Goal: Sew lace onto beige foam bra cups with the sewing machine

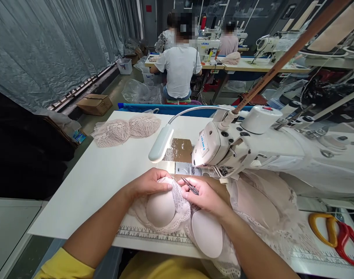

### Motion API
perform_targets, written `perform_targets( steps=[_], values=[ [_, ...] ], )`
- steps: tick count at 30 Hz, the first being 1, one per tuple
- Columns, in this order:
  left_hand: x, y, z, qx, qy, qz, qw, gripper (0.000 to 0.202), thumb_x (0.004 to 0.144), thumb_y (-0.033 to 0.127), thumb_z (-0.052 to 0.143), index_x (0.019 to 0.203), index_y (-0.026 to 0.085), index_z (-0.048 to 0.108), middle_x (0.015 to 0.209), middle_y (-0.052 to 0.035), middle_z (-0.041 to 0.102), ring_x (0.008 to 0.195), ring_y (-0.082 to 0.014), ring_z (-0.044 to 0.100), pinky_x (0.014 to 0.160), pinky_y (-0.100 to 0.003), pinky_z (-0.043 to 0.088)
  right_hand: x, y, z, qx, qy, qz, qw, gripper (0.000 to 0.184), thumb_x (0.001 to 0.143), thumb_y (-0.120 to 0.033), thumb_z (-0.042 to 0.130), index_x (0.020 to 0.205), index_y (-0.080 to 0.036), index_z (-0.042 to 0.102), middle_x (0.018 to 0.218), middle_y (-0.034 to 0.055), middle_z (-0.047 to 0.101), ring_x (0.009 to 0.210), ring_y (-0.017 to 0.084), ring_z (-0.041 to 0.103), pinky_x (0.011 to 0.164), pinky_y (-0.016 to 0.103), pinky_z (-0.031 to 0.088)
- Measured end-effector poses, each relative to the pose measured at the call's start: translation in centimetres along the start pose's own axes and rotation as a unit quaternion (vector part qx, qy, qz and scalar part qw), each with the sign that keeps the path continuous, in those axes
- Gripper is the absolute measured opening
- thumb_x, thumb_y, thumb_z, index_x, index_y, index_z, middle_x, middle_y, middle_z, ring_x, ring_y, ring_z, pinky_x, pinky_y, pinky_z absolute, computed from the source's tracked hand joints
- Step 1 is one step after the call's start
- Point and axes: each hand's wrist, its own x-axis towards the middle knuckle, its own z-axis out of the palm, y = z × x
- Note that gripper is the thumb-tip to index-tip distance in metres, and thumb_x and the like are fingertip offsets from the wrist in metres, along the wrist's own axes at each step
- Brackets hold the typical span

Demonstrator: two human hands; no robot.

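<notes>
A pale pink lace bra (182, 207) with smooth moulded cups lies across the table's front edge, its second cup sagging over the edge. My left hand (152, 182) is closed on the upper lace edge of the nearer-left cup, thumb on top. Close beside it, my right hand (204, 195) is closed around small dark metal thread snips (190, 186), their tips pointing up and left. Its fingertips also touch the lace between the cups. Just beyond both hands stands the white sewing machine (217, 143), its needle area partly hidden by the head.
A lamp (161, 145) on a bent neck hangs over the machine bed. Another lace bra (127, 130) lies at the back left. More lace pieces (261, 197) sit at right, near scissors (336, 232) with yellow and red handles. A ruler strip (153, 234) lines the front edge. People (181, 71) sit ahead.
</notes>
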Motion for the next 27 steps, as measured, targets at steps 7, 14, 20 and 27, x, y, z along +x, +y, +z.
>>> perform_targets(
  steps=[7, 14, 20, 27],
  values=[
    [0.3, -0.2, 0.7, 0.028, 0.006, -0.008, 1.0, 0.026, 0.076, 0.036, 0.07, 0.087, 0.012, 0.068, 0.08, -0.0034, 0.064, 0.071, -0.0153, 0.057, 0.063, -0.023, 0.042, 0.4, 0.7, 0.0, -0.024, 0.047, -0.044, 0.998, 0.031, 0.08, -0.035, 0.063, 0.106, -0.018, 0.062, 0.095, 0.0053, 0.063, 0.092, 0.022, 0.058, 0.085, 0.035, 0.047],
    [0.5, -0.4, 1.1, 0.088, 0.019, 0.014, 0.996, 0.023, 0.073, 0.034, 0.072, 0.078, 0.012, 0.068, 0.071, -0.0001, 0.06, 0.067, -0.0128, 0.053, 0.059, -0.02, 0.037, 0.2, 1.1, 0.3, -0.033, 0.05, -0.056, 0.997, 0.021, 0.084, -0.031, 0.06, 0.102, -0.02, 0.063, 0.09, 0.0032, 0.062, 0.084, 0.019, 0.058, 0.077, 0.033, 0.048],
    [0.5, -0.2, 1.1, 0.075, 0.012, 0.012, 0.997, 0.021, 0.075, 0.031, 0.069, 0.082, 0.012, 0.068, 0.077, -0.0014, 0.062, 0.071, -0.0137, 0.054, 0.062, -0.021, 0.039, 0.3, 0.9, 0.2, -0.045, 0.037, -0.064, 0.996, 0.022, 0.083, -0.032, 0.062, 0.101, -0.02, 0.064, 0.089, 0.0031, 0.062, 0.082, 0.018, 0.057, 0.075, 0.032, 0.048],
    [0.5, 0.1, 1.3, 0.109, 0.009, 0.0, 0.994, 0.02, 0.076, 0.03, 0.069, 0.087, 0.014, 0.074, 0.079, -0.0021, 0.066, 0.076, -0.0161, 0.057, 0.067, -0.023, 0.042, 0.1, 1.8, -0.5, -0.009, 0.029, -0.074, 0.997, 0.038, 0.091, -0.045, 0.051, 0.12, -0.02, 0.055, 0.086, 0.0035, 0.062, 0.08, 0.018, 0.059, 0.075, 0.031, 0.048]
  ],
)
